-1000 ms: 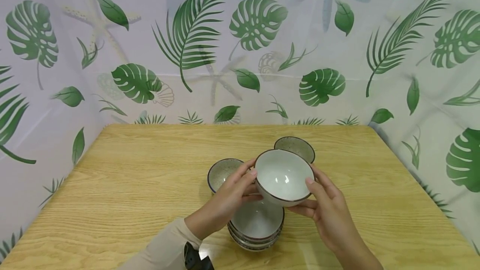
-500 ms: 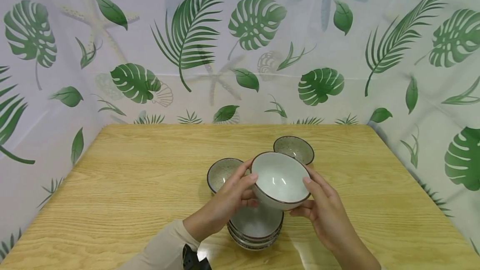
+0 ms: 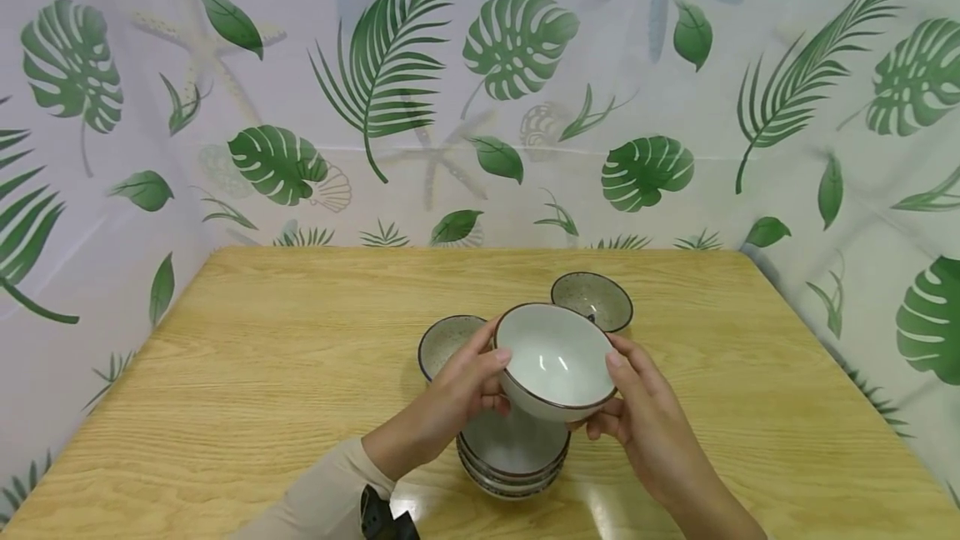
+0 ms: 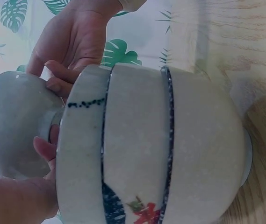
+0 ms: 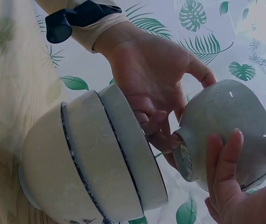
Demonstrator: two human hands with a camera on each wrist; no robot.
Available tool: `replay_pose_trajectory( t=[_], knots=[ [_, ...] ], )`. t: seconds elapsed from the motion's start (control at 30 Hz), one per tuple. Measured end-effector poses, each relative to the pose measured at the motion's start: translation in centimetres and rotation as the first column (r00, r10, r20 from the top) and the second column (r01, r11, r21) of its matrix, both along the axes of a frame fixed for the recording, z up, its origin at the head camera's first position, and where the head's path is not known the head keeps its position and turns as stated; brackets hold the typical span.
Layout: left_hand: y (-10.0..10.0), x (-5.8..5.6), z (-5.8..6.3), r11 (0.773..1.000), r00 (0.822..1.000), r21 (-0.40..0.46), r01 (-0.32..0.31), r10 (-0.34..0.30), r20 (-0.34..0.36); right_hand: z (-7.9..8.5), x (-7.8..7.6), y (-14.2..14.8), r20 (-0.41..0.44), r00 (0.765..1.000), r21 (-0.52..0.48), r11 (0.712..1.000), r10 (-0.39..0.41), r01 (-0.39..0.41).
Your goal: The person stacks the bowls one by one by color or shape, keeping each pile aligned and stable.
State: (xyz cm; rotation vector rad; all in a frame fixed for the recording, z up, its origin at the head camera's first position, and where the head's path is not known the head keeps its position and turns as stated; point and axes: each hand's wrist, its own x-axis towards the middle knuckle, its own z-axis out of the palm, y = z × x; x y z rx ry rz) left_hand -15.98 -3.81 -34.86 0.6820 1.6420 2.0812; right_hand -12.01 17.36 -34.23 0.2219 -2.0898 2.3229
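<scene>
A pale bowl [image 3: 557, 357] with a brown rim is held up and tilted between both hands. On its left side, the left hand [image 3: 453, 394] grips it, thumb at the rim and fingers beneath. The right hand [image 3: 648, 415] grips the opposite side in the same manner. In the right wrist view, left-hand fingers touch the foot of the held bowl [image 5: 231, 126]. Below it stands a stack of bowls [image 3: 513, 482] on the table; the left wrist view shows dark rims and a red flower on the stacked bowls [image 4: 137, 140].
Behind the left hand sits a speckled bowl [image 3: 442, 340], partly hidden. Another speckled bowl [image 3: 600, 298] stands farther back on the right, partly covered by the held bowl. The wooden table [image 3: 285, 340] meets a leaf-print cloth [image 3: 420, 123] at its back edge.
Both hands have moved the held bowl slightly left and a little lower, over the stack. Their hold stays much the same, and the other bowls stay in place.
</scene>
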Motion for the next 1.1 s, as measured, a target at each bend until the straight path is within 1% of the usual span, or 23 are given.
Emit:
replay_pose_trajectory(
  t=[0.07, 0.17, 0.27, 0.33, 0.4, 0.5, 0.57, 0.8, 1.0, 1.1],
  knots=[
    [-0.1, 0.0, 0.0, 1.000, 1.000, 0.009, 0.002, -0.002, -0.009, 0.2, 0.1, -0.1, -0.009, 1.000, 0.008, 1.000, 0.011, -0.011],
    [-0.2, 0.0, 0.1, 1.000, 1.000, 0.027, -0.001, 0.002, -0.017, 0.3, 0.3, -0.2, -0.056, 0.997, 0.027, 0.999, 0.047, -0.045],
    [-0.3, 0.1, 0.1, 0.999, 0.999, 0.039, -0.005, 0.006, -0.032, 0.3, 0.5, -0.2, -0.100, 0.992, 0.080, 0.994, 0.080, -0.072],
    [-0.4, 0.1, 0.2, 0.999, 0.999, 0.041, -0.009, 0.011, -0.044, 0.4, 0.7, -0.2, -0.095, 0.991, 0.105, 0.991, 0.097, -0.087],
    [-0.6, 0.1, 0.2, 0.999, 0.999, 0.034, -0.012, 0.014, -0.052, 0.5, 0.8, -0.1, -0.064, 0.993, 0.126, 0.988, 0.101, -0.092],
    [-0.8, 0.2, 0.2, 0.999, 0.998, 0.020, -0.028, 0.029, -0.054, 0.7, 0.8, -0.2, -0.021, 0.994, 0.114, 0.988, 0.104, -0.101],
    [-0.9, 0.3, 0.2, 0.999, 0.997, 0.011, -0.048, 0.048, -0.057, 0.7, 0.8, -0.3, -0.012, 0.995, 0.118, 0.989, 0.096, -0.094],
    [-1.2, 0.1, -0.3, 0.994, 0.991, -0.009, -0.106, 0.105, -0.089, 0.6, 0.6, -0.5, -0.035, 0.996, 0.119, 0.990, 0.082, -0.077],
    [-1.4, 0.0, -0.5, 0.992, 0.983, -0.056, -0.110, 0.100, -0.155, 0.5, 0.6, -0.5, -0.041, 0.995, 0.127, 0.988, 0.089, -0.083],
    [-1.4, 0.1, -0.4, 0.987, 0.978, -0.097, -0.130, 0.111, -0.174, 0.4, 0.6, -0.4, -0.046, 0.994, 0.121, 0.988, 0.096, -0.090]
  ],
)
